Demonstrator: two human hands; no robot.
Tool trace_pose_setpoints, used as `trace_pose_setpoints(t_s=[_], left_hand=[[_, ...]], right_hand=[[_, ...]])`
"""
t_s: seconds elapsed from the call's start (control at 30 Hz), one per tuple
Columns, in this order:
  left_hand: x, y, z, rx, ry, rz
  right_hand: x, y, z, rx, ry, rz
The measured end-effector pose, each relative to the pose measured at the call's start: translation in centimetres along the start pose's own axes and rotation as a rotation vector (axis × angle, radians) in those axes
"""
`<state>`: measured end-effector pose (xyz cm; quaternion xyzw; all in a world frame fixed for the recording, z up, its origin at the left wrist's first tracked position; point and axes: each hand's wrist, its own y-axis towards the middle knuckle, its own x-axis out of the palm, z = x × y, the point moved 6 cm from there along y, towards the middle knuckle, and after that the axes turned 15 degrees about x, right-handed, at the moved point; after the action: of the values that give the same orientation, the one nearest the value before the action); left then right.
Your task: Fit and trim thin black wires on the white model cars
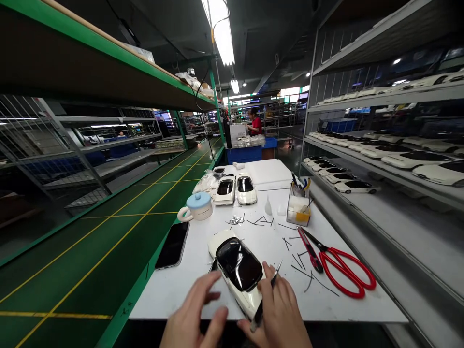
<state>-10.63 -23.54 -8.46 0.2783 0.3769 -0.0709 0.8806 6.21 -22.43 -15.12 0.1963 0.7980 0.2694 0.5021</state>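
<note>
A white model car (226, 237) with dark glass lies at an angle near the front of the white table. My right hand (277, 309) is closed around a slim craft knife (276, 273), its tip pointing up and away, with fingers against the car's near right side. At the car's left side is my left hand (197, 309), fingers apart and curved, holding nothing. A small dark piece (214, 265) sticks out at the car's left flank, close to my left fingertips.
Red-handled scissors (348, 270), a red cutter (310, 249) and black strips lie right. Behind are two model cars (246, 189), a lidded mug (198, 208), a phone (173, 245) and a tool box (299, 208). Car-filled racks (384, 104) stand right; a person in red (255, 124) is far off.
</note>
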Motion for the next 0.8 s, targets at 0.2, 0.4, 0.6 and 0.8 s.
trace_pose_setpoints(t_s=[0.2,0.4,0.6,0.8], left_hand=[[-3.7,4.7,-5.0,0.025,0.115,0.122],[-0.7,5.6,-9.8,0.123,0.105,0.004],[2.9,6.3,-11.2,0.178,0.106,-0.196],[4.9,7.6,-10.9,0.205,0.109,-0.280]], right_hand=[[-1.1,2.3,2.4,-0.071,0.059,-0.273],[-3.5,5.7,7.9,-0.069,-0.018,-0.190],[-5.5,1.9,7.5,0.253,0.439,0.024],[-4.6,0.2,7.7,0.828,0.810,0.080]])
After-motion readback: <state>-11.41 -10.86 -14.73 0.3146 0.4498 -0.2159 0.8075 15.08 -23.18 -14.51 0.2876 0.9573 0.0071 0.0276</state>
